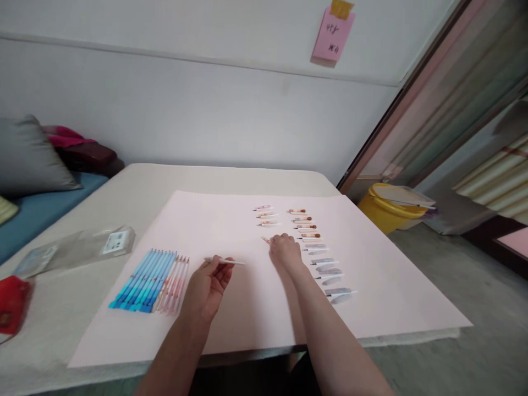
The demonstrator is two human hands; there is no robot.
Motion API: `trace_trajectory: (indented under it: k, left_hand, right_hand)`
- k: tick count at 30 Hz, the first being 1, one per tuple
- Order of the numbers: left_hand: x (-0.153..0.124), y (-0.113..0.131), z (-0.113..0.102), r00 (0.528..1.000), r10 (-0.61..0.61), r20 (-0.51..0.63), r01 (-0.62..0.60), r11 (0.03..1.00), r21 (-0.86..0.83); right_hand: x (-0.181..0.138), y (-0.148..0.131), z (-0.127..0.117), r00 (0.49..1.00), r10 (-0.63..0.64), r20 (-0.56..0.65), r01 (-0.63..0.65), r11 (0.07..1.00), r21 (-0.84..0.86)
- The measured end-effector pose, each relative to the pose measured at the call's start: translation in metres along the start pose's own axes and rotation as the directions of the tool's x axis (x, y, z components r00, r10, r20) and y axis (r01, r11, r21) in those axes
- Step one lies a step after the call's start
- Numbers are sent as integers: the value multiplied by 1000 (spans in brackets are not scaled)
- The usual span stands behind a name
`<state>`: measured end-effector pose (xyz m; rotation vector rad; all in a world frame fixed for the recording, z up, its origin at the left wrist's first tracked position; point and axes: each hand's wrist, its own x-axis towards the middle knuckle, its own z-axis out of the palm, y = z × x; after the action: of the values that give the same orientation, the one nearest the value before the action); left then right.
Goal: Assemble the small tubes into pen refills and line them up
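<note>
My left hand (pixel 211 281) is closed, pinching a slim white pen (pixel 231 262) that points to the right above the pink sheet. My right hand (pixel 285 251) rests on the sheet with its fingers closed over a small pink-patterned pen (pixel 265 240), whose tip sticks out to the left; its other end is hidden. Beyond it lie several pink pens (pixel 262 208) in a short column. To its right runs a longer column of brown-ended pens (pixel 307 226) and grey ones (pixel 330 271). At the left, blue pens (pixel 144 280) lie side by side, next to pink pens (pixel 175 286).
A pink sheet (pixel 396 297) covers part of the pale table (pixel 157 176). Clear plastic packaging (pixel 86 250) and a red object (pixel 13 304) lie at the left. A yellow bucket (pixel 381 212) stands beyond the right side, and a pink note (pixel 332 36) hangs on the wall.
</note>
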<state>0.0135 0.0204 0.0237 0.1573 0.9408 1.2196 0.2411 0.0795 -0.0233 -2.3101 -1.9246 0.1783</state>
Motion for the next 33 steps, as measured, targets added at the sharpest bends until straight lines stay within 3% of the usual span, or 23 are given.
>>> trace_trajectory:
  k: [7, 10, 12, 14, 17, 33]
  left_hand:
    - [2, 0, -3, 999, 39, -15, -39, 999, 10]
    - [4, 5, -5, 997, 78, -23, -78, 997, 3]
    - [5, 9, -6, 993, 112, -26, -112, 994, 4]
    - [6, 13, -6, 988, 152, -29, -152, 988, 4]
    - [7, 17, -7, 979, 202, -32, -202, 979, 4]
    - [5, 12, -5, 963, 270, -2, -269, 958, 105]
  right_hand:
    - [-15, -1, -4, 996, -63, 63, 59, 996, 69]
    - [-26, -7, -17, 978, -196, 77, 175, 960, 219]
    - [-36, -12, -26, 938, -344, 46, 281, 832, 478]
    - [-46, -17, -33, 907, -422, 11, 304, 670, 677]
    - [-58, -25, -38, 895, -446, 5, 274, 559, 783]
    - [-66, -29, -46, 904, -427, 1, 260, 552, 792]
